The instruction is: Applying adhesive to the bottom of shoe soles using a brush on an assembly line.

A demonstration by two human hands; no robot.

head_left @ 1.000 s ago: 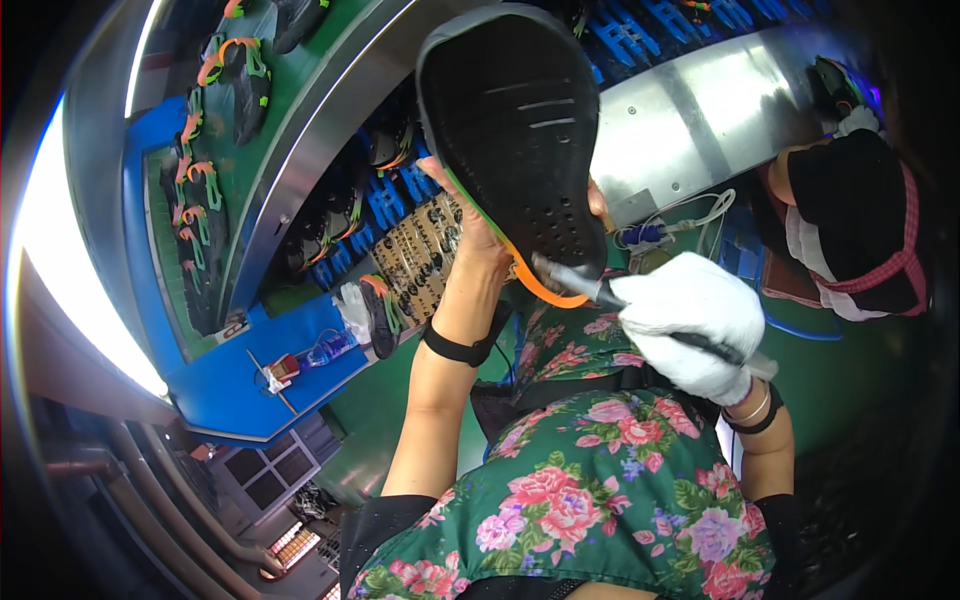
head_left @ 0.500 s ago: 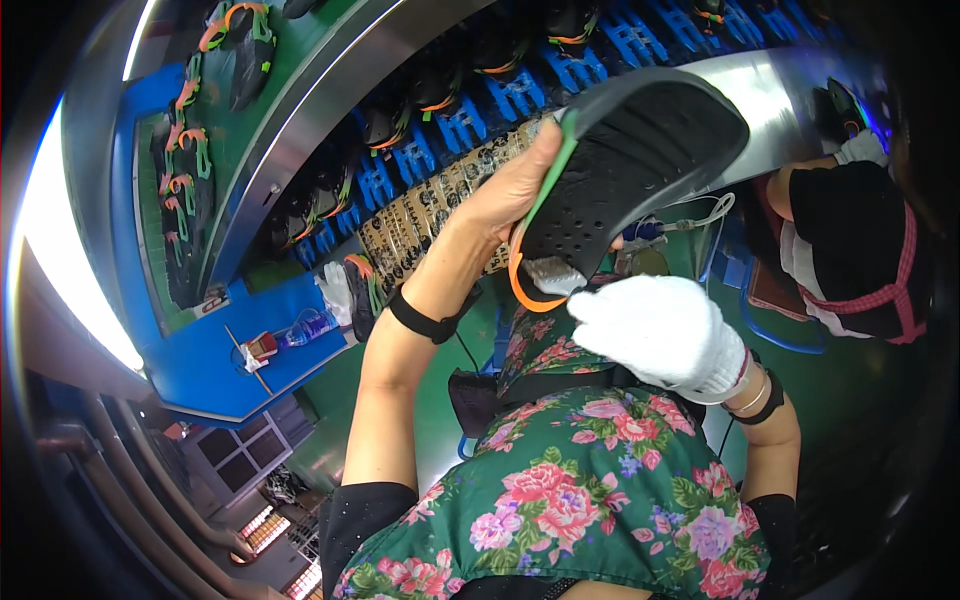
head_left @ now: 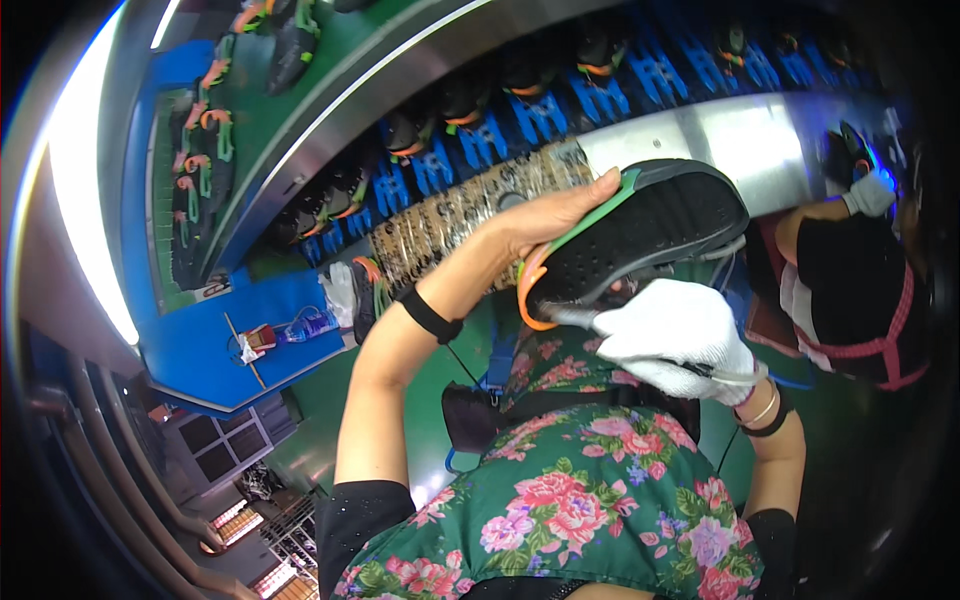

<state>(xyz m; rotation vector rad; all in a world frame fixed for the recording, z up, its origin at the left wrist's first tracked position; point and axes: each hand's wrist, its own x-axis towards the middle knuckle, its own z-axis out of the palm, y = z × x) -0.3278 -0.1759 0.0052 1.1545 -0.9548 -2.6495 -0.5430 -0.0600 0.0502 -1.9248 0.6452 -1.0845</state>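
Note:
My bare left hand [head_left: 550, 218] is closed round the side edge of a black shoe sole [head_left: 640, 220], with the thumb along its green rim. The sole is tilted with its dotted inner face toward me, and an orange band curves round its near end. In my right hand [head_left: 670, 340], in a white knitted glove, is a brush [head_left: 570, 317]. Its pale bristles are at the inside of the sole by the orange band, and a pale handle end sticks out near the wrist. The rest of the handle is hidden by the glove.
Beyond the sole, blue racks [head_left: 540, 118] carry several black shoe parts along a metal-edged line [head_left: 700, 140]. A taped brown surface [head_left: 430, 240] lies before them. On the left are a blue table [head_left: 215, 360], a white glove [head_left: 341, 290] and a bottle [head_left: 310, 325]. Another person [head_left: 850, 270] works at right.
The sole has come lower in view and lies more on its side. My right hand with the brush has shifted slightly right and turned, so the handle end now shows.

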